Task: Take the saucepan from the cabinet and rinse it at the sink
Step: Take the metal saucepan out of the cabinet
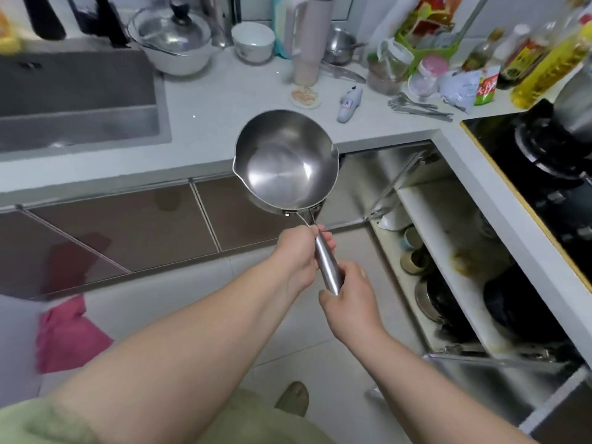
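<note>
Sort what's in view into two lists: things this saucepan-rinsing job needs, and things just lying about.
Job:
saucepan, held by its handle
left hand
right hand
sink
open cabinet

Lying about:
lidded pot
white bowl
tumbler
oil bottle
forks

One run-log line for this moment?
stage: carrying | saucepan: empty, off counter | left hand, right hand: on handle | cabinet: open | sink: unreached

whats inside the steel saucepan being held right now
Nothing visible: the round stainless steel saucepan shows a bare, shiny bottom and walls, with no food or water apparent. Both the left hand and right hand grip its metal handle, covering part of it.
</note>
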